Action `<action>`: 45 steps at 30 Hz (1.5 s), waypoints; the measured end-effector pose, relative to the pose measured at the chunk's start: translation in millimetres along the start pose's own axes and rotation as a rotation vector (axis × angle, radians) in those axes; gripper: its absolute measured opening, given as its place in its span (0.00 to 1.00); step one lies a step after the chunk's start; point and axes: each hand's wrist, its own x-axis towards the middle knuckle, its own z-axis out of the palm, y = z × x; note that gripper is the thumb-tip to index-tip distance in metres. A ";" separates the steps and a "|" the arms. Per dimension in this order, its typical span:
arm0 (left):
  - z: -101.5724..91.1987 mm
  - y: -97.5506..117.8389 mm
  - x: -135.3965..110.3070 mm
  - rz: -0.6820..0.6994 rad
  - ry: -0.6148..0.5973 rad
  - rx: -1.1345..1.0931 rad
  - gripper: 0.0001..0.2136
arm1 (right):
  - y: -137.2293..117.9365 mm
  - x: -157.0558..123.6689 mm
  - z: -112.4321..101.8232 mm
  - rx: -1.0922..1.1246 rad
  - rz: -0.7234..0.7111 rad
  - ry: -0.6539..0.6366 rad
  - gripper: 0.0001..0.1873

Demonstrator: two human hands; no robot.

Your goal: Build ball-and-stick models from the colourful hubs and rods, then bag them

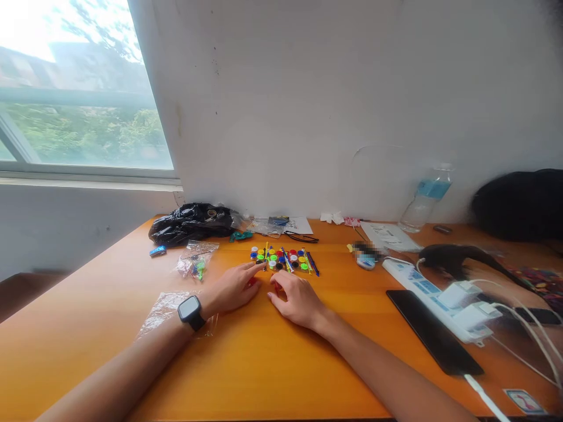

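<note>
Just beyond the left hand (235,288), the nearer, and the right hand (299,299), coloured discs (280,259) lay on the table (250,375) among sticks (313,264) slanting away; whether either grip pinched anything, I could not tell.

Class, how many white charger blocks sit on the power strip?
2, on the power strip: one charger block farther back, another charger block closer to the front. None appears hidden.

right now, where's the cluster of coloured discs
In the head view, the cluster of coloured discs sits mid-picture on the far half of the table, directly ahead of the left hand and right hand, with coloured sticks among them.
</note>
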 end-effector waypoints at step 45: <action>-1.3 32.7 0.5 0.162 0.126 -0.158 0.12 | 22.1 -14.0 -24.1 0.536 0.067 0.125 0.08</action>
